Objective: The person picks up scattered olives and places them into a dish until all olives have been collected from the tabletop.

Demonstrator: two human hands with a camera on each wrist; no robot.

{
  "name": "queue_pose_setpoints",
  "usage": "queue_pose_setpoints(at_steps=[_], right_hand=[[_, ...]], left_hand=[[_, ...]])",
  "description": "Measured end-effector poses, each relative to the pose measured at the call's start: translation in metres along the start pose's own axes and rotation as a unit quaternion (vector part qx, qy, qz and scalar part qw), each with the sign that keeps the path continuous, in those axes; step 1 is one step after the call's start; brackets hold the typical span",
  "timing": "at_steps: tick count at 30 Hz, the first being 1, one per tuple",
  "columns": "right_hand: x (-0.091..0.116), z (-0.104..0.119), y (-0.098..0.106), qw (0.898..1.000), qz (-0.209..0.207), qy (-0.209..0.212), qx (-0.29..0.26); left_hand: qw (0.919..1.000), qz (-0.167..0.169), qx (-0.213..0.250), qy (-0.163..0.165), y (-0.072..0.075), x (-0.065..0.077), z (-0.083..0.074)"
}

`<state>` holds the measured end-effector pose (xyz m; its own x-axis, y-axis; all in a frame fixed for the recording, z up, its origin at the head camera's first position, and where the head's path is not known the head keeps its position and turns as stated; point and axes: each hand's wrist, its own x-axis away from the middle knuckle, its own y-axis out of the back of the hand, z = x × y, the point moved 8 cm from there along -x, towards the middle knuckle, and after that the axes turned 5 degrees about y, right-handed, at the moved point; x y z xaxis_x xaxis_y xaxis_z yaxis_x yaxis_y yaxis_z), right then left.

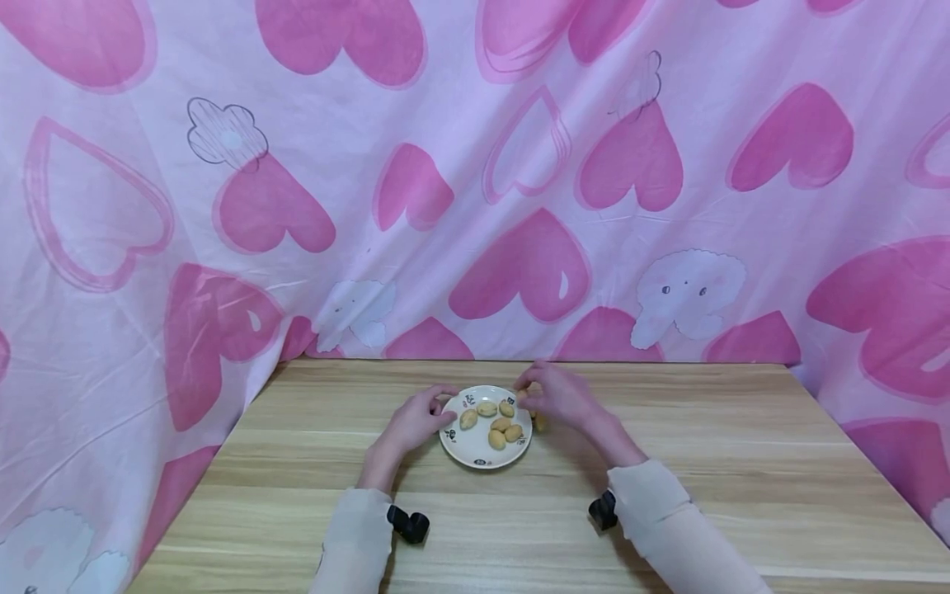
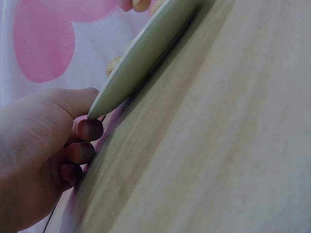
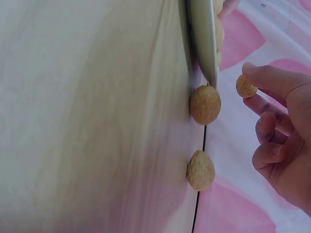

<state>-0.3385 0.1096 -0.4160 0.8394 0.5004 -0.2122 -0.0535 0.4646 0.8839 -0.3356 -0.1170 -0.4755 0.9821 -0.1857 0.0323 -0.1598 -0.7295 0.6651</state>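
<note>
A white plate [image 1: 475, 452] with small dark motifs on its rim lies on the table, bearing several tan walnuts [image 1: 497, 439]. My left hand [image 1: 411, 422] pinches the plate's left rim; in the left wrist view the thumb lies on top and fingers curl below the edge of the plate [image 2: 141, 68]. Over the right rim, my right hand [image 1: 562, 398] holds one walnut [image 3: 245, 86] between thumb and fingertip, raised off the table. Two loose walnuts show in the right wrist view: one walnut [image 3: 205, 105] close by the rim, another walnut [image 3: 200, 171] farther out.
The wood-grain table [image 1: 312, 478] extends to both sides and in front of the plate. Behind it hangs a pink cloth [image 1: 460, 107] with hearts, close along the table's back edge. Black devices [image 1: 409, 525] are worn at both wrists.
</note>
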Motion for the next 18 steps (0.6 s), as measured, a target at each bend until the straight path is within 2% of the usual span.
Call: queue_pose_setpoints(at_steps=[18], right_hand=[[-0.002,0.025,-0.009,1.0,0.011,-0.003,-0.029]], left_hand=[[0.9999,-0.005,-0.008,-0.006,0.001,0.0,0.0]])
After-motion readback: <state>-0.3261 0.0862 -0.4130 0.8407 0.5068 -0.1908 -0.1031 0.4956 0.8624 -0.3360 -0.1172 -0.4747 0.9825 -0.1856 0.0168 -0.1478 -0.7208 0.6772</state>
